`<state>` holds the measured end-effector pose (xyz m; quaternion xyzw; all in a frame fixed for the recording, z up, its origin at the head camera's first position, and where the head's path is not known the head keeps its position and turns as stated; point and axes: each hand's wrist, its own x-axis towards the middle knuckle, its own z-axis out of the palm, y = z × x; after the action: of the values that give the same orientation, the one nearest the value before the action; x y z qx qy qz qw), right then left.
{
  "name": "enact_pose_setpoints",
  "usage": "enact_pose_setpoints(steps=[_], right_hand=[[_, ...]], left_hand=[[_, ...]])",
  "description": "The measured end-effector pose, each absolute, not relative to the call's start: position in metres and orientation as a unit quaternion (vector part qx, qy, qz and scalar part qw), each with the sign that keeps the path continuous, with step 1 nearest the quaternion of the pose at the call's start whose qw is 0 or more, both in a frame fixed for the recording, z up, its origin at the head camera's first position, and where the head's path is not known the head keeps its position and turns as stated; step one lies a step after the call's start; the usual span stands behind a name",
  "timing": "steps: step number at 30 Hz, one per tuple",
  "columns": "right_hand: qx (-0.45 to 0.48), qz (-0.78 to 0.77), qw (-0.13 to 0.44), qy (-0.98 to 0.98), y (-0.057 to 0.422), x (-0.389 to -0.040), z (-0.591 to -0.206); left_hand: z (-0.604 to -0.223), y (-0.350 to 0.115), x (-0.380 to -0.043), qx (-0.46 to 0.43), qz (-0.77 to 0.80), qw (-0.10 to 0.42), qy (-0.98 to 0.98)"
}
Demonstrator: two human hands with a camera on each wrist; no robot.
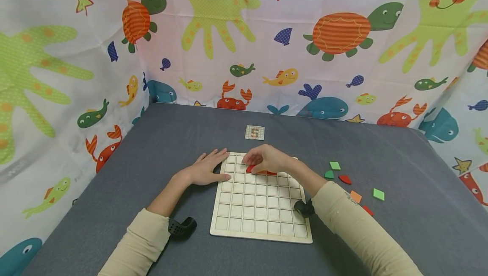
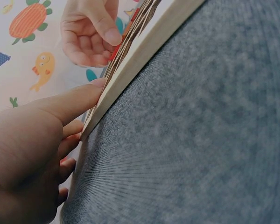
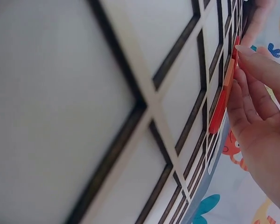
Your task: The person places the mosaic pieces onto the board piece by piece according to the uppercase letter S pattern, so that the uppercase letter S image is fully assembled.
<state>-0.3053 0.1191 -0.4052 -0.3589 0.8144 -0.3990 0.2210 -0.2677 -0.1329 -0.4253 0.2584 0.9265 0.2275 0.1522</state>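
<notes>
A wooden grid board (image 1: 254, 212) lies on the grey table. My left hand (image 1: 206, 169) rests on its upper left corner, fingers extended, thumb (image 2: 91, 93) on the edge. My right hand (image 1: 268, 158) is over an upper row of the grid, with curled fingers and the thumb (image 3: 254, 63) around a small red piece (image 1: 249, 168). In the same row sit an orange piece (image 3: 229, 74) and another red piece (image 3: 218, 112), partly hidden by the hand in the head view.
Right of the board lie loose pieces: a light green square (image 1: 378, 194), another light green square (image 1: 334, 165), a dark green piece (image 1: 329, 174), a red piece (image 1: 345, 179), an orange one (image 1: 356, 196) and a red one (image 1: 367, 210). A patterned card (image 1: 254, 132) lies behind the board.
</notes>
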Motion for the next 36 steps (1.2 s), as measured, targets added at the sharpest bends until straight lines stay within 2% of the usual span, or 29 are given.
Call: enact_pose_setpoints(steps=[23, 27, 31, 36], right_hand=[[-0.343, -0.4, 0.197, 0.827, 0.125, -0.304, -0.406], [-0.289, -0.441, 0.18, 0.83, 0.128, -0.301, -0.398], [-0.22, -0.507, 0.191, 0.811, 0.136, -0.302, -0.392], [-0.181, -0.554, 0.206, 0.786, 0.155, -0.308, -0.391]], left_hand=[[-0.426, -0.134, -0.267, 0.264, 0.227, 0.146, 0.926], [-0.426, -0.134, -0.266, 0.267, 0.228, 0.145, 0.925], [-0.425, -0.134, -0.265, 0.269, 0.232, 0.145, 0.924], [-0.425, -0.135, -0.265, 0.27, 0.234, 0.142, 0.923]])
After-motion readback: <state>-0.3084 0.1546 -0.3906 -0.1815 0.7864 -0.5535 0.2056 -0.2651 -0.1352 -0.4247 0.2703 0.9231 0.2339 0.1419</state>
